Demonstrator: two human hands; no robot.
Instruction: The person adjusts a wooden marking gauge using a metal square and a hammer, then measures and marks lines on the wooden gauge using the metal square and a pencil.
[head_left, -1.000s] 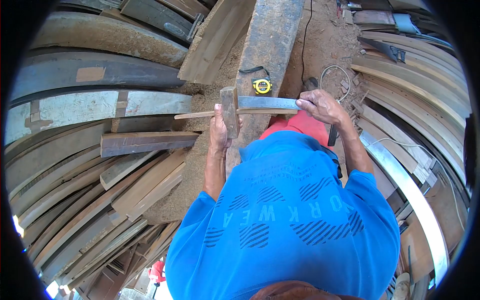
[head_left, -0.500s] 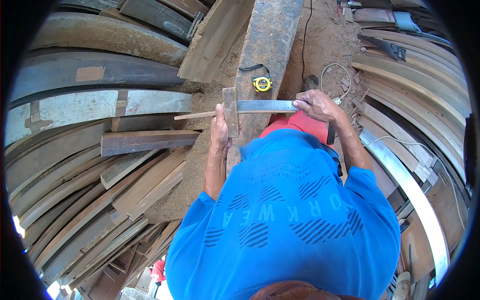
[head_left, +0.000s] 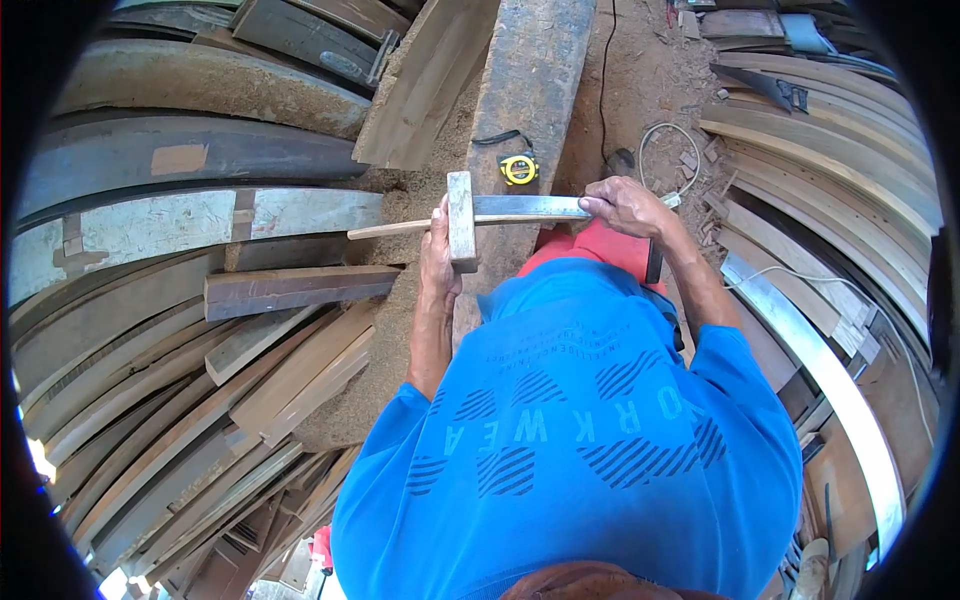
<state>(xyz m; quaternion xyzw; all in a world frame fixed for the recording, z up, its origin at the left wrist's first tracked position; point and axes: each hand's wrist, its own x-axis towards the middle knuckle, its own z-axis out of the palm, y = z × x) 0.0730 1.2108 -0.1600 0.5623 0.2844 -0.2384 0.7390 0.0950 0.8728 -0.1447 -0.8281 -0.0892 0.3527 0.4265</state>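
The person's two hands are apart, raised over the bench [head_left: 530, 75]. The left hand [head_left: 437, 255] is closed around a wooden block [head_left: 460, 215], its thumb against the block's left side. A thin wooden stick [head_left: 385, 230] runs crosswise at the block, reaching out on both sides past the bench's left edge and toward its right. The right hand [head_left: 628, 208] pinches the right end of a metal ruler [head_left: 530, 206], which lies along the stick, its other end at the block; whether they touch cannot be told. Ahead of the ruler, a tape measure [head_left: 519, 170] in a yellow-and-black case rests between the bench's long edges, its dark strap [head_left: 497, 137] trailing toward the left edge.
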